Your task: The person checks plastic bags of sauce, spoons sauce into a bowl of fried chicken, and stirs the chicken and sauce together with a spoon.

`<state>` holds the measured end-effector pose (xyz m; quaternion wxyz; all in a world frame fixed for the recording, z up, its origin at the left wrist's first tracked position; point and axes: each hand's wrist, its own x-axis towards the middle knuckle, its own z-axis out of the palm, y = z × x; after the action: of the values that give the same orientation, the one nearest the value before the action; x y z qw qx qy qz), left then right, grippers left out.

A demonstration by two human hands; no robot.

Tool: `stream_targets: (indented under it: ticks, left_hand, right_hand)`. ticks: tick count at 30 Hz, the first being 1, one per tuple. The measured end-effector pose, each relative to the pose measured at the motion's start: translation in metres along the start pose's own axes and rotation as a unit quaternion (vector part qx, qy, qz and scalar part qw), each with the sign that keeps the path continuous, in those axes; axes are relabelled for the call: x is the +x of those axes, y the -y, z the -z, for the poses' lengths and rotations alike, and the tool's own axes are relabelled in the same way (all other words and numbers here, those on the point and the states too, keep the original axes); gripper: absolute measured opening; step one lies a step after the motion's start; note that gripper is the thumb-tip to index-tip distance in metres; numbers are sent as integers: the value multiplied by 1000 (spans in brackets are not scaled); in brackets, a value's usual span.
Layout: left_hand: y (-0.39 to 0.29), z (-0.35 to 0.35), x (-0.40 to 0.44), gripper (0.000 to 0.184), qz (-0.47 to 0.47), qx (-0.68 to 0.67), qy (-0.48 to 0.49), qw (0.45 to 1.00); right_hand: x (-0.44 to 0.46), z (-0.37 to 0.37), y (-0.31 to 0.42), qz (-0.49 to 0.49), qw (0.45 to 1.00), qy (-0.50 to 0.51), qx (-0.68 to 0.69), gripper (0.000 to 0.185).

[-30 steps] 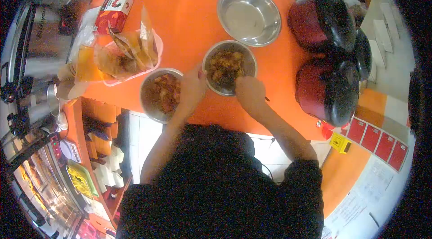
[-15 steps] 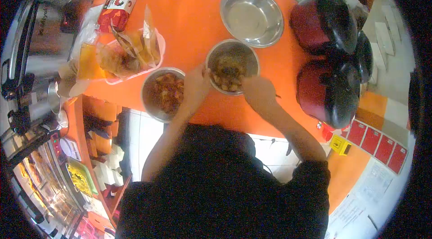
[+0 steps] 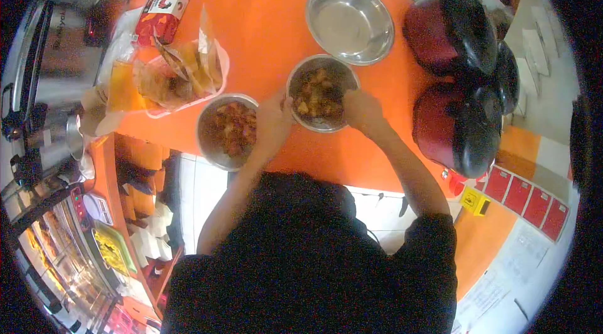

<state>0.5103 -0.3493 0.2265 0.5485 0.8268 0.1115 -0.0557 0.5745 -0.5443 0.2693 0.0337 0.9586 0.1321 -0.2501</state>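
A steel bowl (image 3: 293, 76) with chunky brown food pieces (image 3: 320, 98) stands on the orange table. My left hand (image 3: 275, 119) is closed on the bowl's left rim. At the right rim is my right hand (image 3: 363, 111), its fingers closed and reaching over the edge. What it grips is hidden now; half a second ago a thin dark handle end stuck out behind it. Close to my left wrist, a second steel bowl (image 3: 210, 155) holds reddish-brown food pieces.
A wide steel basin (image 3: 348, 23) stands beyond the bowl. Dark red lidded pots (image 3: 433, 32) line the right side. To the left are a pink basket (image 3: 221, 86) with plastic bags and a red packet (image 3: 160, 16). The orange table (image 3: 257, 13) lies under them.
My right hand has shifted slightly up along the bowl's right rim. The food pieces in that bowl have been moved around and lie differently. My left hand stays at the rim.
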Motion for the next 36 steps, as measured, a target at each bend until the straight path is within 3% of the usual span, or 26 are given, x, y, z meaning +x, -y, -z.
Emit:
stream_targets:
  ticks: [2, 5, 8, 11, 14, 20, 23, 26, 29, 32, 35, 36]
  left_hand:
    - [-23, 10, -5, 24, 9, 20, -6, 1000]
    - [-8, 4, -2, 25, 47, -40, 15, 998]
    - [12, -2, 0, 25, 47, -77, 38, 995]
    - [9, -1, 1, 26, 50, -95, 45, 993]
    - [18, -2, 3, 25, -16, 31, 14, 999]
    - [-3, 5, -1, 27, 66, -71, 51, 994]
    - [3, 6, -1, 28, 16, 35, 33, 999]
    - [-5, 2, -4, 28, 75, -119, 22, 990]
    - [4, 5, -1, 29, 25, 77, 41, 996]
    - [-1, 8, 1, 29, 31, 64, 51, 996]
    - [13, 4, 4, 27, 26, 58, 50, 997]
    - [5, 7, 2, 27, 27, 36, 42, 998]
  right_hand:
    - [6, -4, -3, 37, 996, 51, 58, 16]
    - [-3, -19, -10, 69, 992, 21, 100, 21]
    - [-41, 17, 15, 14, 998, 48, 29, 19]
    - [-65, 8, 26, 23, 1000, -5, -11, 20]
    - [-73, 7, 35, -6, 1000, -6, -23, 19]
    - [-82, -3, 47, -8, 998, 56, -19, 14]
    - [-59, -10, 38, -14, 999, 15, -32, 13]
    - [-47, 3, 16, -53, 995, -83, -20, 18]
    - [-24, 13, 2, -58, 993, -98, 16, 17]
    - [16, -20, -2, -17, 994, -104, -28, 18]
    - [20, -17, -10, 82, 996, -18, 13, 19]
    - [13, -11, -7, 81, 996, -31, 8, 19]
